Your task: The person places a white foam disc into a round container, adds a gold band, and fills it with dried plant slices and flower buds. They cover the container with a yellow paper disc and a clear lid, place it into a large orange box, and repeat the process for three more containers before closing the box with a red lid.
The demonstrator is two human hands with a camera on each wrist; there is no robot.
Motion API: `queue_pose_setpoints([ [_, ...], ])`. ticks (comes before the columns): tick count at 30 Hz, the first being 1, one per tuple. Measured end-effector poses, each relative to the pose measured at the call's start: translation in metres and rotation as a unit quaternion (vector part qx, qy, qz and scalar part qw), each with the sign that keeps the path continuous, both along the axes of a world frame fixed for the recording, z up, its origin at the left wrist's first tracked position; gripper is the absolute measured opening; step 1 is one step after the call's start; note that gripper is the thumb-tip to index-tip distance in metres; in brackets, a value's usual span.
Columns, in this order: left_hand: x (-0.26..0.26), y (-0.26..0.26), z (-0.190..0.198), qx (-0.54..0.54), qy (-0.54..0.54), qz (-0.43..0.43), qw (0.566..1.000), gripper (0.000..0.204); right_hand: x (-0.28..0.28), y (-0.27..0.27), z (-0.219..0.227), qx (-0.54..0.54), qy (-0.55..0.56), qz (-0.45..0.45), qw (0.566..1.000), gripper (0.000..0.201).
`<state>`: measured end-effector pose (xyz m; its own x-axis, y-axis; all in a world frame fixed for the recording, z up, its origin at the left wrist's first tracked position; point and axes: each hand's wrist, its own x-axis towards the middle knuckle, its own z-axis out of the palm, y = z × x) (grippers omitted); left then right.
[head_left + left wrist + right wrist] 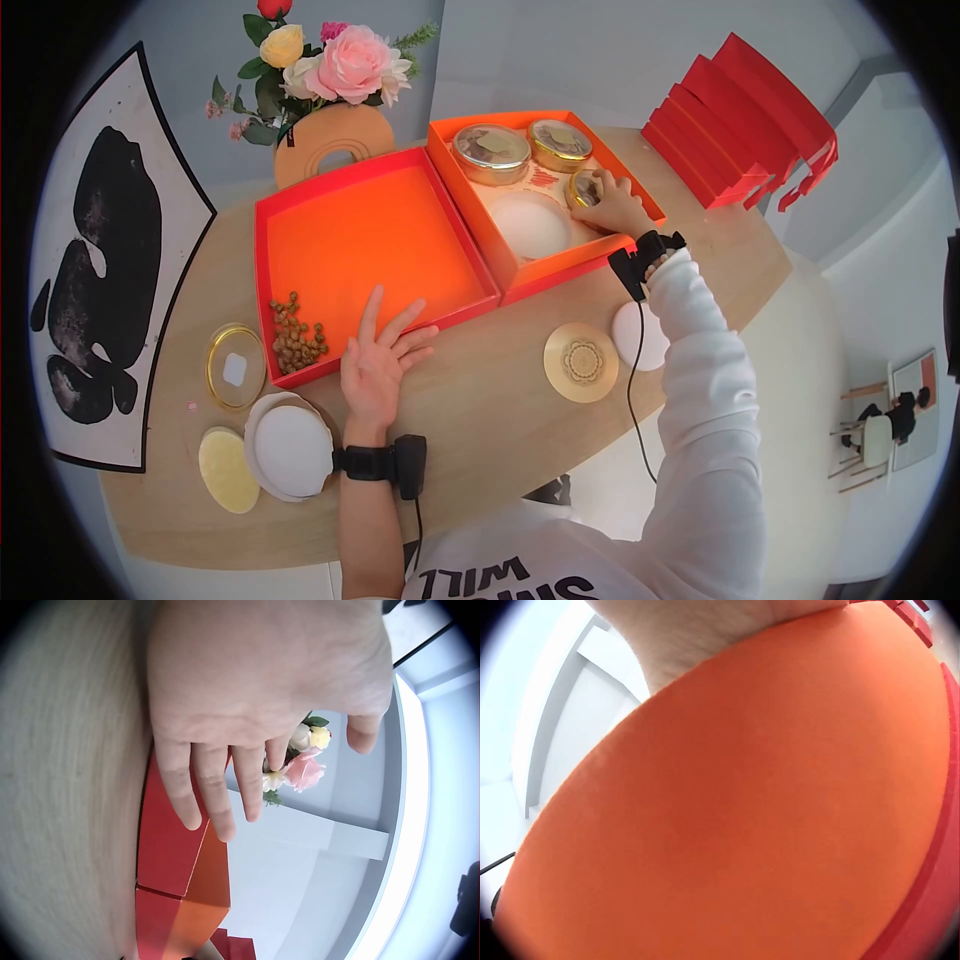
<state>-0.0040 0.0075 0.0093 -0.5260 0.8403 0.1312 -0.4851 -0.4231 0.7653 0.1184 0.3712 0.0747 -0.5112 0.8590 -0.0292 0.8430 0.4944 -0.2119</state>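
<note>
In the head view an orange box point(518, 268) holds two gold-rimmed round tins point(492, 150) point(560, 143) at its back. My right hand point(612, 205) reaches over its right wall and grips a smaller gold-rimmed tin point(583, 189); its fingers curl over the top. Beside it lies a round white recess point(530, 224). My left hand point(376, 372) stays palm up with spread, relaxed fingers by the front edge of the red-rimmed lid tray point(370, 240), holding nothing. In the right wrist view the orange wall point(742, 795) hides the fingers.
Brown balls point(296, 345) lie in the tray's front left corner. A gold-rimmed lid point(235, 367), white bowl point(289, 447), yellow disc point(229, 470), gold disc point(581, 362) and white disc point(640, 336) lie on the table. Red boxes point(715, 135) and a flower vase point(325, 140) stand behind.
</note>
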Motion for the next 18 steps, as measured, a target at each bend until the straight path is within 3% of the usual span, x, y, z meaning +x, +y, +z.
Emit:
queue_pose_setpoints([
  [18,0.0,0.0,-0.0001,-0.003,0.003,0.003,1.0,0.073,0.0016,-0.0078,0.0031,0.044,0.031,-0.009,0.998,0.089],
])
